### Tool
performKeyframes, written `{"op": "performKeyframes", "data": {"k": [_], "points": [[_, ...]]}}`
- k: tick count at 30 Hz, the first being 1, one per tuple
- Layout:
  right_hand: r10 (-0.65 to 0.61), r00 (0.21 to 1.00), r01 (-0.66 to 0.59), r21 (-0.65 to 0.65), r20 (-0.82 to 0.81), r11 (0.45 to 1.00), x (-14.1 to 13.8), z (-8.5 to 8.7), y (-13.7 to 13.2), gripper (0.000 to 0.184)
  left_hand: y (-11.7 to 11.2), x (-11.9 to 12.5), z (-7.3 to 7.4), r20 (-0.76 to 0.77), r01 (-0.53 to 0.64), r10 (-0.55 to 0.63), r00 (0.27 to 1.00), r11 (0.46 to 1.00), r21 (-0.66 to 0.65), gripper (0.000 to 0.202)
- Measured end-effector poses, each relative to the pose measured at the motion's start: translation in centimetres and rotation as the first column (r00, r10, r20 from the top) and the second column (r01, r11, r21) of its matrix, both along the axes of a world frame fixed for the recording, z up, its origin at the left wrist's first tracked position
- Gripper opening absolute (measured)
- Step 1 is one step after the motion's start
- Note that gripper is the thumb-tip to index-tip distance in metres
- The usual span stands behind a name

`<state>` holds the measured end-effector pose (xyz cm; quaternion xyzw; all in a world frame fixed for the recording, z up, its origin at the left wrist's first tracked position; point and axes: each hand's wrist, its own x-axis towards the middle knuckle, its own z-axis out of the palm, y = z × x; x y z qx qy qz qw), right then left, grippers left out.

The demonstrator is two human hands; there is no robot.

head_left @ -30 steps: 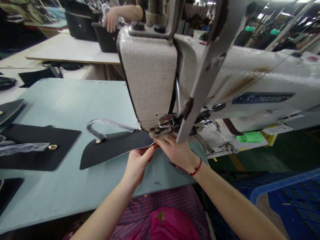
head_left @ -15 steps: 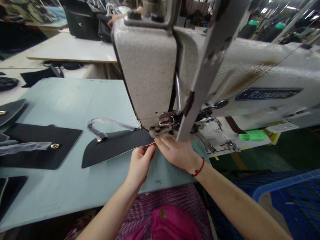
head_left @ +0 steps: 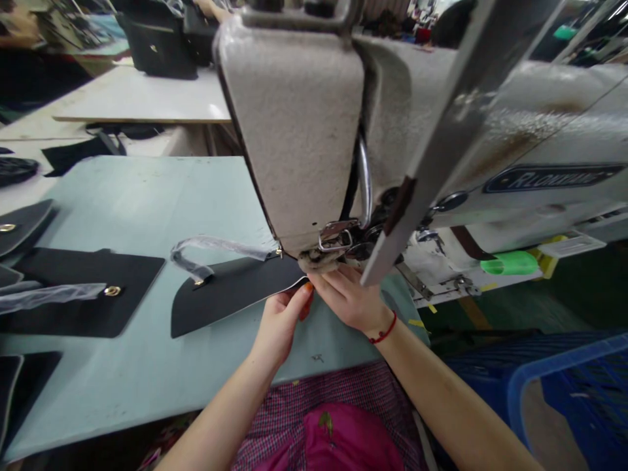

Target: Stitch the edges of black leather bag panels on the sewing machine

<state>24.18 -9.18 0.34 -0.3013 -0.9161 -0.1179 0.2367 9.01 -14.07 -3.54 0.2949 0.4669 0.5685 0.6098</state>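
Shifted since the last frame: the head view has drawn nearer the sewing machine (head_left: 294, 131), its arm filling more of the right side, and a co-worker's hand (head_left: 210, 5) has slid to the picture's top edge. Black panel (head_left: 226, 294) lies on the pale blue table (head_left: 122, 196), its narrow end reaching under the presser foot (head_left: 318, 260). Left hand (head_left: 284, 325) pinches the panel's near edge between thumb and fingers. Right hand (head_left: 348, 299) lies nearly flat, fingers close together, pressed in beside the foot; whether it touches the panel is hard to tell. Panel looks like thin coated leatherette: probably light, bendy but springy, smooth enough to creep. Best hold seems the near edge close to the foot, away from the clear film strip (head_left: 191, 252) looped on top. Another panel (head_left: 88, 294) with a brass snap lies to the left.
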Motion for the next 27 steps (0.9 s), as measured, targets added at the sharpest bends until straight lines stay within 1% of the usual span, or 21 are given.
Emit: {"op": "performKeyframes", "data": {"k": [3, 4, 6, 8, 10, 13, 15, 17, 19, 20, 21, 22, 23, 24, 25, 26, 27], "points": [[0.047, 0.998, -0.048, 0.024, 0.046, 0.999, 0.7, 0.5, 0.2, 0.025, -0.1, -0.1, 0.2, 0.108, 0.010, -0.013, 0.994, 0.999, 0.032, 0.036], [0.065, 0.996, -0.068, 0.052, 0.055, 0.996, 0.8, 0.6, 0.2, 0.024, -0.1, -0.1, 0.2, 0.143, -0.008, 0.006, 0.990, 1.000, 0.016, 0.035], [0.092, 0.994, -0.099, 0.139, 0.056, 0.985, 1.0, 0.7, 0.3, 0.021, -0.1, -0.1, 0.1, 0.172, -0.079, 0.083, 0.982, 0.996, -0.030, 0.032], [0.104, 0.993, -0.112, 0.217, 0.048, 0.970, 1.1, 0.7, 0.4, 0.018, 0.0, -0.1, -0.1, 0.135, -0.143, 0.147, 0.980, 0.989, -0.043, 0.031], [0.108, 0.993, -0.116, 0.267, 0.044, 0.957, 1.1, 0.6, 0.5, 0.017, 0.1, -0.2, -0.3, 0.067, -0.161, 0.161, 0.985, 0.987, -0.014, 0.031], [0.121, 0.992, -0.125, 0.267, 0.033, 0.956, 1.2, 0.4, 0.5, 0.017, 0.1, -0.4, -0.5, -0.025, -0.162, 0.163, 0.986, 0.986, 0.030, 0.029], [0.117, 0.993, -0.117, 0.215, 0.012, 0.970, 1.2, 0.0, 0.4, 0.019, 0.0, -0.6, -0.7, -0.071, -0.169, 0.173, 0.982, 0.984, 0.057, 0.026], [0.079, 0.995, -0.072, 0.113, -0.057, 0.991, 1.2, -0.5, -0.1, 0.020, 0.0, -0.7, -0.9, -0.118, -0.169, 0.177, 0.977, 0.983, 0.078, 0.024], [-0.022, 0.976, 0.009, -0.060, -0.217, 0.998, 1.1, -1.2, -1.0, 0.020, 0.0, -0.8, -1.1, -0.155, -0.170, 0.182, 0.971, 0.982, 0.086, 0.023], [-0.100, 0.941, 0.041, -0.182, -0.323, 0.982, 0.9, -1.6, -1.6, 0.019, 0.0, -0.8, -1.3, -0.168, -0.173, 0.185, 0.968, 0.981, 0.087, 0.023], [-0.195, 0.883, 0.051, -0.326, -0.426, 0.944, 0.7, -1.9, -2.3, 0.019, 0.0, -0.9, -1.3, -0.177, -0.175, 0.188, 0.966, 0.981, 0.090, 0.024], [-0.301, 0.808, 0.025, -0.481, -0.507, 0.876, 0.3, -2.2, -2.9, 0.021, 0.1, -0.9, -1.4, -0.185, -0.173, 0.188, 0.965, 0.980, 0.094, 0.024], [-0.409, 0.723, -0.039, -0.625, -0.556, 0.780, -0.1, -2.4, -3.4, 0.023, 0.1, -1.0, -1.5, -0.191, -0.170, 0.186, 0.964, 0.981, 0.098, 0.024], [-0.511, 0.639, -0.133, -0.738, -0.574, 0.662, -0.7, -2.5, -3.9, 0.026, 0.1, -1.0, -1.5, -0.195, -0.164, 0.181, 0.964, 0.982, 0.098, 0.025], [-0.600, 0.559, -0.242, -0.805, -0.573, 0.542, -1.3, -2.6, -4.2, 0.028, 0.0, -1.0, -1.5, -0.195, -0.159, 0.175, 0.965, 0.983, 0.094, 0.025], [-0.674, 0.483, -0.353, -0.828, -0.559, 0.435, -1.9, -2.7, -4.4, 0.030, 0.0, -1.1, -1.5, -0.191, -0.157, 0.172, 0.966, 0.984, 0.088, 0.026], [-0.732, 0.411, -0.455, -0.818, -0.544, 0.352, -2.6, -2.7, -4.4, 0.032, -0.1, -1.1, -1.5, -0.184, -0.158, 0.170, 0.968, 0.984, 0.080, 0.026]]}}
